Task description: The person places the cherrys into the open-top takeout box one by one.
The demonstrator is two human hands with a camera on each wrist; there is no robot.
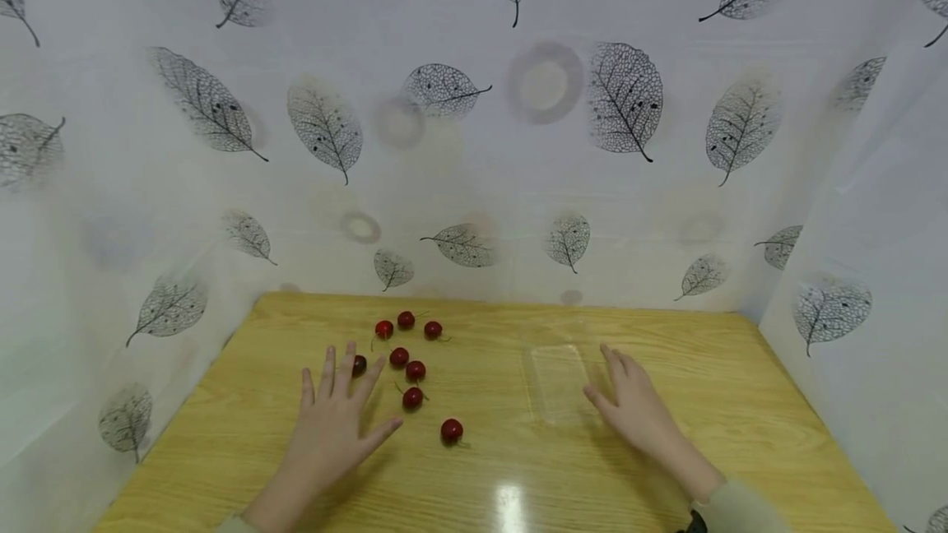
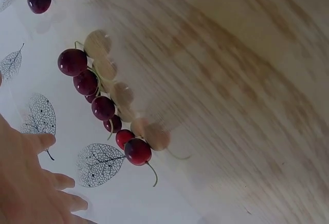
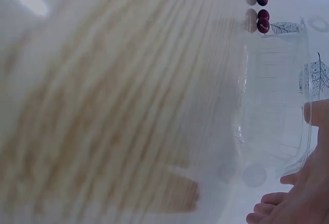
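My left hand (image 1: 326, 434) is spread wide over the left part of the table, with straight fingers and nothing in its grasp. A dark cherry (image 1: 360, 366) shows partly hidden between its fingers. Several more red cherries (image 1: 412, 398) with thin stems lie just right of this hand, and a single cherry (image 1: 452, 432) sits nearer the front. A clear plastic container (image 3: 272, 95) stands right of the cherries. Beside its right side is my right hand (image 1: 643, 411), fingers extended and thumb apart. Whether the thumb touches the rim cannot be told.
The wooden table (image 1: 489, 467) has a glossy surface with reflections. A pale sheet (image 1: 474, 187) printed with leaf skeletons rises along its back edge and both sides. A dark band (image 1: 694, 523) shows at the right wrist by the sleeve.
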